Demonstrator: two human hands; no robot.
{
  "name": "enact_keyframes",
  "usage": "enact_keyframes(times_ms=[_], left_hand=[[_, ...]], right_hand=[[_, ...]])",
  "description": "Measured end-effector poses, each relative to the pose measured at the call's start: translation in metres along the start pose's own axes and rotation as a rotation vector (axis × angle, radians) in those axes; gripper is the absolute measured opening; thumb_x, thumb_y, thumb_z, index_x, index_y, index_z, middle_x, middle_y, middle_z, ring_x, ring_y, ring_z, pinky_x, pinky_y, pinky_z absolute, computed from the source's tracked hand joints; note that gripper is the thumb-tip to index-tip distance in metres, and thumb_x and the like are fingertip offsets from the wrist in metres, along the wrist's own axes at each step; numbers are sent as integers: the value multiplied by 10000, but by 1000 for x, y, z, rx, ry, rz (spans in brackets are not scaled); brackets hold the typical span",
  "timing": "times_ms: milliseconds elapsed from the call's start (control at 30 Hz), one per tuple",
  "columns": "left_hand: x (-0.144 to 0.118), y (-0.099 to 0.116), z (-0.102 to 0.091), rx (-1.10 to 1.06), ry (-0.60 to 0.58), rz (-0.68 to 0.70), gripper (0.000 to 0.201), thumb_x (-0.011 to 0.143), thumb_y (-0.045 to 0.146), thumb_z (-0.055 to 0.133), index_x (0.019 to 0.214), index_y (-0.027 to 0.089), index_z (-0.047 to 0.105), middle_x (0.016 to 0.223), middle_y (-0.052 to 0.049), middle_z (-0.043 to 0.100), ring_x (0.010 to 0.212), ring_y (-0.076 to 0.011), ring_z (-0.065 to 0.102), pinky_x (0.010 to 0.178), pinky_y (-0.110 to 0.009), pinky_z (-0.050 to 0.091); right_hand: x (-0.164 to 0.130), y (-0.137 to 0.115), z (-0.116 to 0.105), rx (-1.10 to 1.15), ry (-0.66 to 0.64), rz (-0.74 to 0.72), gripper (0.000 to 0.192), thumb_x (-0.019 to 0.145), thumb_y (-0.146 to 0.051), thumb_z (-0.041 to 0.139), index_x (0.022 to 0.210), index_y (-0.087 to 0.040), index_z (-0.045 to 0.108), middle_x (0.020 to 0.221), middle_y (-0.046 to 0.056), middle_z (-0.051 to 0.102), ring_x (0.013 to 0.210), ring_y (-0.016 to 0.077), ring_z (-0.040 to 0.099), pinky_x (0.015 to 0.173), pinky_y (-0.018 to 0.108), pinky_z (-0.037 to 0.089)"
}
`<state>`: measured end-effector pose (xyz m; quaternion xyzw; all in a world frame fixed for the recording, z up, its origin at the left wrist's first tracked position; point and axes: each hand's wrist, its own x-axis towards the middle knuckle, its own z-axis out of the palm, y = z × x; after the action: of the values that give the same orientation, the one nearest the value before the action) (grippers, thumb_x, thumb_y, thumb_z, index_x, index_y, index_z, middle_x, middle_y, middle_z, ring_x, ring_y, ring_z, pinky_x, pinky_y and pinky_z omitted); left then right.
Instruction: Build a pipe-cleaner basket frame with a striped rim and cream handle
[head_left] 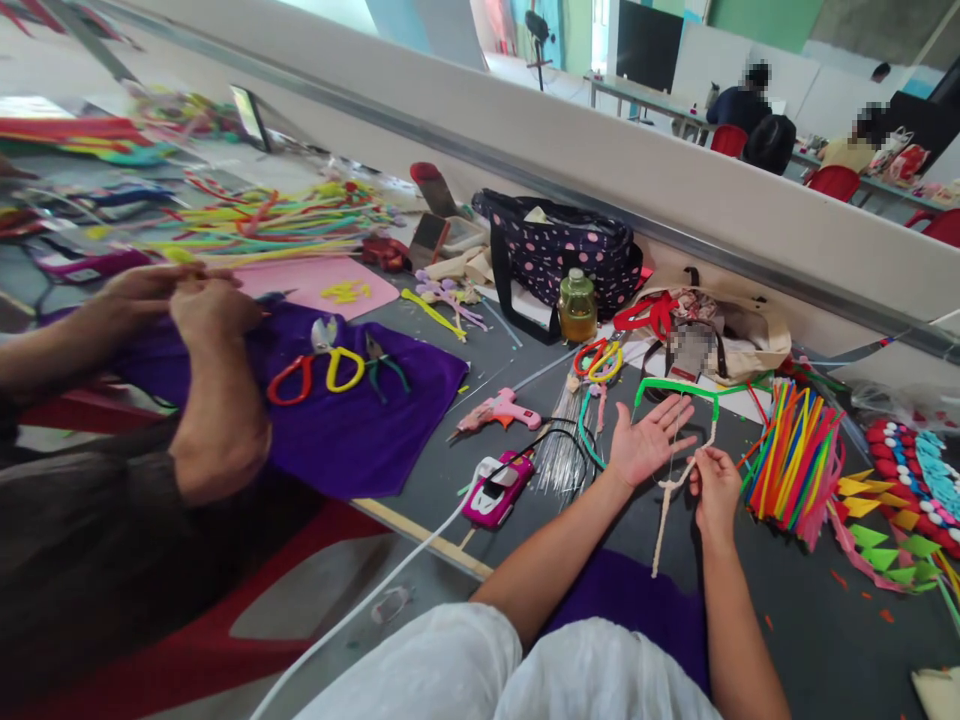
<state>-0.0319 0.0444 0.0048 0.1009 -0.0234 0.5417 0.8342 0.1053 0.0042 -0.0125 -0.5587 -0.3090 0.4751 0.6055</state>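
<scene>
My left hand (651, 442) is palm up with its fingers spread, and a thin bare wire crosses it. My right hand (716, 488) pinches a bent wire frame partly covered in fuzzy green and beige material. The frame's green part (679, 385) extends beyond my left fingertips. Its beige stem (662, 530) hangs down between my forearms, above a purple cloth (626, 610). Left of my left hand lie a bundle of thin silver wires (561, 455) and a curved teal strip (585, 432).
A pink glue gun (499, 410) and magenta device (499, 490) lie left. Colourful pipe cleaners (795, 455) stand right. Behind are a bottle (577, 308) and dotted bag (562, 250). A co-worker's hands (202, 295) work at far left near scissors (322, 370) and pliers (384, 368).
</scene>
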Motion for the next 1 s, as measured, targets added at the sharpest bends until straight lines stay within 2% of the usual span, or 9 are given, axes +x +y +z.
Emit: enact_keyframes(times_ms=[167,333,500,633,767,867,1000], left_hand=[[3,-6,-13,12,-5,47,668,896,573,240,1338,120,455,1536,-140,200,1429,-279,103,1090,-521,175],[5,-11,-16,42,-27,-4,568,920,487,277,1329,148,480,1507,-131,288,1418,-270,169,1099,-499,174],[9,-13,-24,111,-3,-99,458,943,395,319,1282,175,534,1473,-105,368,1334,-255,368,1097,-439,232],[11,-16,-32,198,73,-141,383,935,309,388,1225,142,574,1347,-142,519,1194,-240,528,1056,-411,306],[9,-20,-29,330,160,-173,305,859,242,562,1124,110,633,1165,-168,637,1020,-224,625,935,-353,409],[8,-22,-25,429,229,-176,275,780,227,673,1029,110,679,1009,-143,689,855,-182,648,776,-279,453],[7,-22,-24,506,293,-174,277,685,275,763,892,96,715,788,-87,686,553,-83,549,514,-208,356]], right_hand=[[-1,8,2,29,4,3,381,638,-415,756,846,-171,551,610,-23,634,410,70,495,334,157,359],[-6,10,6,26,-23,-5,380,649,-423,750,860,-175,553,619,-15,645,421,86,526,359,179,408],[-12,9,10,48,-61,2,347,664,-404,745,853,-183,555,597,-28,626,414,90,525,391,201,442],[-18,6,12,64,-66,-5,322,675,-389,740,844,-184,559,579,-34,614,421,95,531,414,213,463],[-23,1,14,67,-82,-25,309,680,-381,738,835,-180,561,587,-32,616,420,89,526,415,211,467],[-28,-1,16,66,-107,-14,297,689,-382,731,832,-181,567,582,-32,619,414,87,524,418,212,470],[-36,-1,19,58,-150,35,300,678,-392,738,805,-167,584,620,-4,643,421,86,534,408,204,466]])
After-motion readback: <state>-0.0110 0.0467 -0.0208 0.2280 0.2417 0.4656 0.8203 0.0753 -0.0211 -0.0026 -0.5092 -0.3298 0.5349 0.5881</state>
